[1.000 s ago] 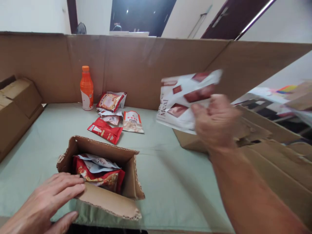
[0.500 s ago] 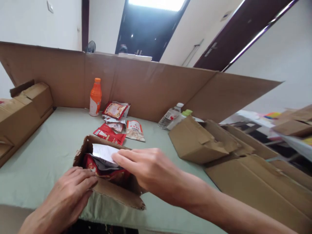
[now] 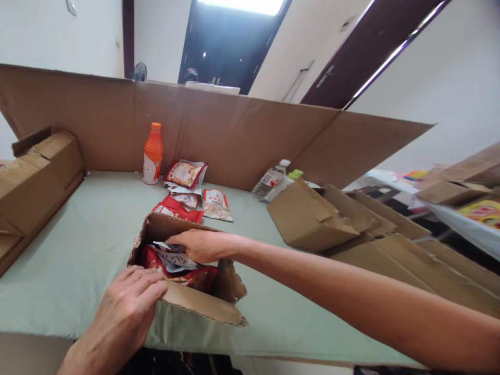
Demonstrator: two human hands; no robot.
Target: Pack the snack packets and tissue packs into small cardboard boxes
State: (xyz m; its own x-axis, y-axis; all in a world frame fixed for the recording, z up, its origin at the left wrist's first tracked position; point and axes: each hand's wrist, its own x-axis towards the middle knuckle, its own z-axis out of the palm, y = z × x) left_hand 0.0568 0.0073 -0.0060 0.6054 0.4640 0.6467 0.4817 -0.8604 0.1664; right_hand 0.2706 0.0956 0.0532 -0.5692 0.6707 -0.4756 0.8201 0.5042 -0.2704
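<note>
A small open cardboard box (image 3: 203, 304) stands at the near edge of the table, its front flap folded outward. Red snack packets (image 3: 177, 276) and a white packet with dark lettering (image 3: 174, 259) lie inside it. My left hand (image 3: 130, 302) grips the box's near left rim, fingers curled over the edge. Reaching in from the right, my right hand (image 3: 201, 246) is down in the box with its fingers closed at the white packet's upper edge; its fingertips are partly hidden. Just behind the box lies a red packet (image 3: 175, 209).
Behind are an orange bottle (image 3: 152, 154), stacked snack packets (image 3: 186, 174) and a white-orange packet (image 3: 216, 204). A clear bottle (image 3: 269, 181) leans near cardboard boxes (image 3: 308, 216) on the right. A long carton (image 3: 42, 177) lines the left; a cardboard panel (image 3: 234, 140) borders the back.
My right hand has moved down into the box with the white packet, which sits lower now. The box and my left hand have shifted slightly right in view.
</note>
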